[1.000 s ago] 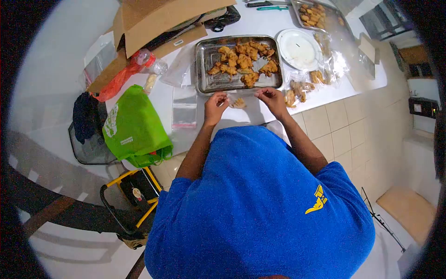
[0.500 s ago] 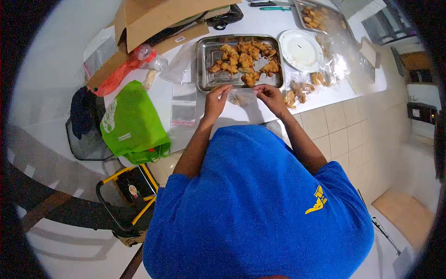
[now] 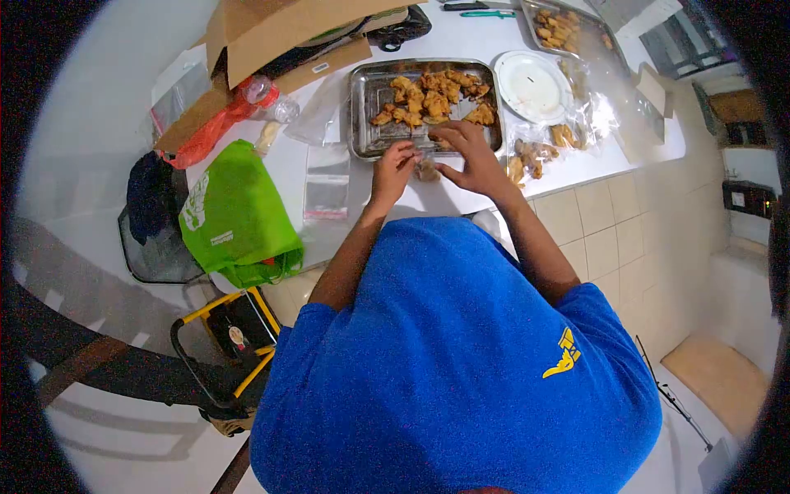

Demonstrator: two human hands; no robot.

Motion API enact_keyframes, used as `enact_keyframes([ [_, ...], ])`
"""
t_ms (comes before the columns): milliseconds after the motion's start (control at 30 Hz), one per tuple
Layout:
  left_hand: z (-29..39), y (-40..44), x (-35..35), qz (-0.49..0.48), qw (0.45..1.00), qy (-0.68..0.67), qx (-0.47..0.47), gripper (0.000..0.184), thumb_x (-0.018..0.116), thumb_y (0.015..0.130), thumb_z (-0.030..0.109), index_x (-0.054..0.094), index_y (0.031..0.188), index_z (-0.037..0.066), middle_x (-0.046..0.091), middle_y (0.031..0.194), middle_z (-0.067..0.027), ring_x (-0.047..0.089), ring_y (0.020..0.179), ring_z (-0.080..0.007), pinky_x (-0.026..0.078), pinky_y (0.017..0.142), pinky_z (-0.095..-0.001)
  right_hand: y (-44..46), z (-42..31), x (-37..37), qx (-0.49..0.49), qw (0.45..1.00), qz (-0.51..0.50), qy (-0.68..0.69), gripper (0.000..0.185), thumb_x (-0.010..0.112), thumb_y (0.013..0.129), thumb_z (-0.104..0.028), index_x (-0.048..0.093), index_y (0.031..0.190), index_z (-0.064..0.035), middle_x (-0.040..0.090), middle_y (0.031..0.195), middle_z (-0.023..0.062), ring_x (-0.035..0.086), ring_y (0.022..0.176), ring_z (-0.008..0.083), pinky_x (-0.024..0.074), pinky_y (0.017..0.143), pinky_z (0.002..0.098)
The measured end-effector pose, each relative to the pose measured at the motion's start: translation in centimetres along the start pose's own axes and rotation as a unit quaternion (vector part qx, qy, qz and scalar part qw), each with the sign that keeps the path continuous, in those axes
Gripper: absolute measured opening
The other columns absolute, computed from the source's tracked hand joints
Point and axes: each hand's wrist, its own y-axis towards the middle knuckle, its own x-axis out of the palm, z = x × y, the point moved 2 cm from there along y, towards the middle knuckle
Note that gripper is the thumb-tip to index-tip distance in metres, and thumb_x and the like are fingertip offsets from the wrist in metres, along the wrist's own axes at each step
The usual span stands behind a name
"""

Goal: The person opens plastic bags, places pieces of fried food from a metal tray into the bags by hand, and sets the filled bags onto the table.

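Note:
Pinched in the fingers of my left hand (image 3: 393, 174) is the edge of a small clear plastic bag (image 3: 426, 170) with something brownish inside. The bag sits just in front of the metal tray (image 3: 360, 123), which carries several pieces of fried chicken (image 3: 436, 97). My right hand (image 3: 473, 160) reaches over the tray's near rim. Its thumb is apart from its fingers, and the fingertips lie over a chicken piece that they partly cover; whether they touch it I cannot tell. Flat clear bags (image 3: 327, 183) lie left of my left hand.
Filled clear bags of chicken (image 3: 535, 159) lie right of the tray, near a white plate (image 3: 535, 86). A second tray (image 3: 533, 29) with food stands at the back right, knives (image 3: 485, 13) beside it. A cardboard box (image 3: 284, 37) and a green bag (image 3: 239, 214) are on the left.
My right hand has let go of the bag's edge and moved up over the tray's near rim. My left hand still holds the bag, which has drawn in narrower.

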Motion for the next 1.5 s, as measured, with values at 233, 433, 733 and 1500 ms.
enact_keyframes([
  [233, 0.4, -0.1, -0.1, -0.001, 0.995, 0.082, 0.052, 0.027, 0.056, 0.083, 0.003, 0.053, 0.109, -0.001, 0.065, 0.094, -0.0125, 0.062, 0.085, -0.0167, 0.047, 0.071, -0.0284, 3.8, 3.0, 4.4, -0.004, 0.988, -0.132, -0.084, 0.016, 0.063, 0.075, -0.018, 0.065, 0.087, -0.0088, 0.063, 0.084, 0.0106, 0.06, 0.078, 0.0304, 0.0485, 0.067, 0.0398],
  [433, -1.3, -0.3, -0.5, 0.053, 0.993, 0.07, 0.078, 0.016, 0.062, 0.081, 0.006, 0.057, 0.095, 0.001, 0.064, 0.084, -0.0101, 0.064, 0.076, -0.0183, 0.047, 0.065, -0.0291, 4.6, 2.4, 3.8, 0.029, 0.988, -0.144, -0.048, 0.013, 0.061, 0.077, -0.017, 0.065, 0.084, -0.007, 0.063, 0.08, 0.0128, 0.061, 0.075, 0.0322, 0.0487, 0.066, 0.0404],
  [733, 0.5, -0.7, -0.7, 0.054, 0.982, 0.159, 0.083, 0.01, 0.063, 0.08, 0.008, 0.057, 0.086, 0.002, 0.062, 0.08, -0.0107, 0.062, 0.072, -0.0225, 0.047, 0.063, -0.0313, 4.4, 3.7, 2.8, 0.049, 0.995, -0.092, 0.013, 0.013, 0.064, 0.075, -0.016, 0.065, 0.083, -0.0055, 0.064, 0.081, 0.0128, 0.062, 0.075, 0.0308, 0.048, 0.066, 0.0383],
  [1500, 0.1, 1.4, -2.1, 0.011, 0.999, 0.005, -0.035, 0.015, 0.063, 0.084, 0.014, 0.059, 0.091, 0.002, 0.061, 0.083, -0.0043, 0.057, 0.073, -0.0108, 0.05, 0.068, -0.0248, -3.2, 7.5, 6.4, 0.235, 0.901, 0.049, 0.361, 0.014, 0.065, 0.081, -0.016, 0.068, 0.081, -0.0023, 0.066, 0.08, 0.0069, 0.06, 0.077, 0.0146, 0.0471, 0.071, 0.028],
])
